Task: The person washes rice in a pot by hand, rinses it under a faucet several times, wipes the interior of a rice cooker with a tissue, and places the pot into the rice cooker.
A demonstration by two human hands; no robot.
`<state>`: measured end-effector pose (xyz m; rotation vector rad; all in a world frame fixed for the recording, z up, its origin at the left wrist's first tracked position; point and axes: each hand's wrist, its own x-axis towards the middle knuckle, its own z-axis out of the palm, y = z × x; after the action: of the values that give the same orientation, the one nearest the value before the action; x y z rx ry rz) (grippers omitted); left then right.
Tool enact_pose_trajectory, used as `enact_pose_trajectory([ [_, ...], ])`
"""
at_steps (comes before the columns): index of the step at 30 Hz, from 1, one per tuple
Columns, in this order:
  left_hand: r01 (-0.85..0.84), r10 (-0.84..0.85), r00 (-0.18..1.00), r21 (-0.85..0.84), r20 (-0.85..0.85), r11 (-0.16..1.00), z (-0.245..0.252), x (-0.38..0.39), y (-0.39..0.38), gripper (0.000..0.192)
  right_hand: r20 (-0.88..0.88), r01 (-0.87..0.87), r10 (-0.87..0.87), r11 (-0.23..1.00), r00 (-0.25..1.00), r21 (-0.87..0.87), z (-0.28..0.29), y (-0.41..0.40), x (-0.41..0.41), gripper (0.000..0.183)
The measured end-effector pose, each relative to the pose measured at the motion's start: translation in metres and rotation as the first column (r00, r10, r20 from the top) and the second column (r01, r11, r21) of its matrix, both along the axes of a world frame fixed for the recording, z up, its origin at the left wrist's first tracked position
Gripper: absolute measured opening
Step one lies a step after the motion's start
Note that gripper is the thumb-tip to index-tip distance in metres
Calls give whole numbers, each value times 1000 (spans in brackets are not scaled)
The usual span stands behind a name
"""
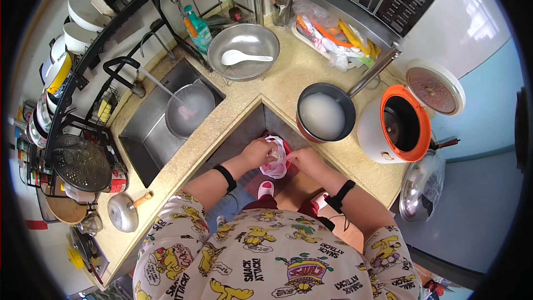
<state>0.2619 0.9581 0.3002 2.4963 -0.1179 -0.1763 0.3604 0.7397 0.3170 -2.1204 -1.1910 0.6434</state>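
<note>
Beyond the inner corner of the counter, low down, a thin white plastic bag (pixel 273 171) lines a red bin (pixel 287 146). My left hand (pixel 258 153) is curled over the bag's left side, its fingers closed on the thin plastic. From the right, my right hand (pixel 307 161) pinches the bag's edge between thumb and fingertips. What lies inside the bag is too unclear to tell. On the counter just above my right hand stands a dark inner pot (pixel 323 113) holding cloudy whitish water.
Water runs from the faucet (pixel 120 66) into a metal basin (pixel 190 110) in the sink (pixel 143 133). A metal bowl (pixel 245 41) holds a white spoon (pixel 246 57). An open rice cooker (pixel 377 129) stands right, a small lidded pan (pixel 123 212) left. A dish rack (pixel 104 12) overhangs the sink.
</note>
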Motion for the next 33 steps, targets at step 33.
enact_pose_trajectory([
  [33,-310,327,945,-256,27,916,63,-68,53,25,-33,-127,126,991,991,-40,77,86,4,31],
])
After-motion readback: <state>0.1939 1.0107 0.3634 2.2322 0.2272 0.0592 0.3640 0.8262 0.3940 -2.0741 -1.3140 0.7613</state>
